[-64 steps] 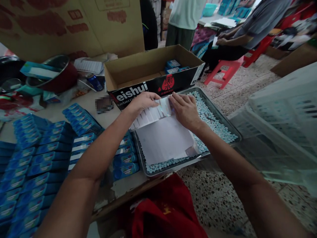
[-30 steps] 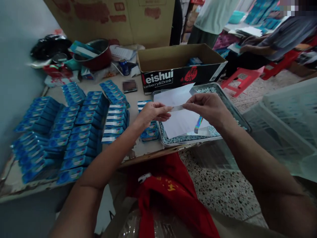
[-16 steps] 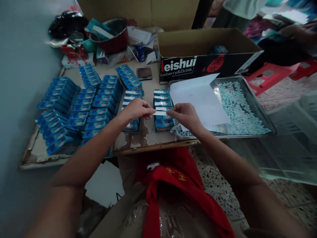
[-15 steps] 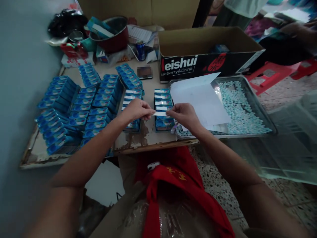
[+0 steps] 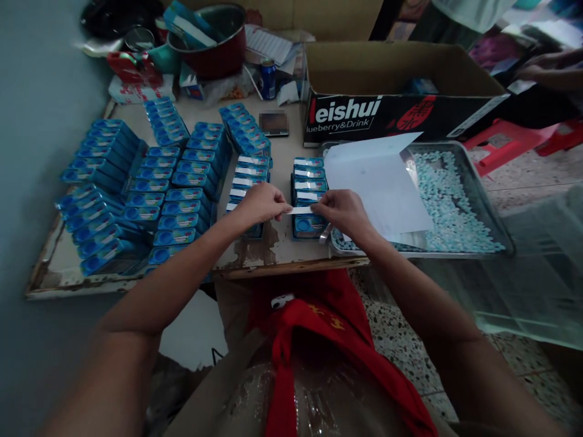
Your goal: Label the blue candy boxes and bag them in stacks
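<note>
A narrow white strip (image 5: 301, 210) is stretched level between my two hands. My left hand (image 5: 266, 203) pinches its left end, and my right hand (image 5: 344, 212) pinches the right end. Just beneath the strip is a short row of small blue boxes (image 5: 310, 226); those farther back carry white strips across their tops. I cannot tell whether the held strip touches a box. Partly covered by my left hand is another row of blue boxes (image 5: 251, 172), with white strips on them too. A white paper sheet (image 5: 373, 182) lies right beside my right hand.
Several stacks of blue boxes (image 5: 182, 221) fill the table's left side. On the right, a metal tray (image 5: 494, 209) holds small pale-blue pieces. Behind stand a black carton (image 5: 346, 121), a red pot (image 5: 209, 60), a blue can (image 5: 268, 80) and a red tape dispenser (image 5: 134, 68).
The camera view has shifted slightly, so the table items sit a little differently in frame. Both hands keep the strip stretched over the same row of boxes.
</note>
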Action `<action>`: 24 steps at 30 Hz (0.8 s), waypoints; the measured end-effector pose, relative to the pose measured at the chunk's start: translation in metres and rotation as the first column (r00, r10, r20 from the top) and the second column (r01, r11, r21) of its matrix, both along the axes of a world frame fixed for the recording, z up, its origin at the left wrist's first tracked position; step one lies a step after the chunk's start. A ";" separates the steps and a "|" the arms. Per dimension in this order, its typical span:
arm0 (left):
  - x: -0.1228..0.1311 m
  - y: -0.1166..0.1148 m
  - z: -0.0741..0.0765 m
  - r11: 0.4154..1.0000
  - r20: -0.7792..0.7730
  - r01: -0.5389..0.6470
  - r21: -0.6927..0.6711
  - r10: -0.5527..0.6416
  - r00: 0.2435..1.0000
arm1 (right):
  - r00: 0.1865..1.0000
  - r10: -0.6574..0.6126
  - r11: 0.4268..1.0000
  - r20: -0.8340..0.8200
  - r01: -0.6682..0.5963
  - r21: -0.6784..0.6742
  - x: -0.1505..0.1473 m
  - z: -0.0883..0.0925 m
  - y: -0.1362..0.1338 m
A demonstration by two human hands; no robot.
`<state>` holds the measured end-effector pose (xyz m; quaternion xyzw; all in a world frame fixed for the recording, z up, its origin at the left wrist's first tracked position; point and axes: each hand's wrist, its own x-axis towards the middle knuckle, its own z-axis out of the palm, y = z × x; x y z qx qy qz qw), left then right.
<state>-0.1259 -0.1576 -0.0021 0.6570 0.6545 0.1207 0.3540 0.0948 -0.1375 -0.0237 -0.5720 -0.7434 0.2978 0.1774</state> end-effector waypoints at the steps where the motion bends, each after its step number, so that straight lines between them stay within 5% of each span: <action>1: 0.001 0.000 -0.001 1.000 -0.015 0.008 0.006 -0.008 1.000 | 1.000 0.004 1.000 0.015 -0.004 -0.001 0.000 -0.001 0.000; 8: 0.021 -0.004 -0.014 0.993 -0.295 0.084 0.088 -0.054 0.954 | 0.996 -0.015 1.000 0.087 0.015 -0.001 0.007 -0.010 0.009; 13: 0.036 -0.008 -0.027 0.992 -0.405 0.110 0.066 -0.075 0.911 | 0.989 -0.035 0.993 -0.141 0.019 -0.117 0.019 -0.011 0.017; 16: 0.036 -0.012 -0.018 0.992 -0.388 0.043 0.118 0.007 0.921 | 0.930 -0.059 0.994 -0.362 0.020 -0.111 0.022 -0.004 0.021; 20: 0.039 -0.028 0.010 0.948 -0.093 -0.131 0.290 0.164 0.982 | 0.910 -0.037 0.999 -0.413 0.041 0.001 0.017 0.015 0.024; 24: 0.062 -0.051 0.022 0.986 0.392 -0.162 0.026 0.139 0.909 | 0.937 -0.054 0.991 -0.346 0.092 0.093 0.001 0.030 0.021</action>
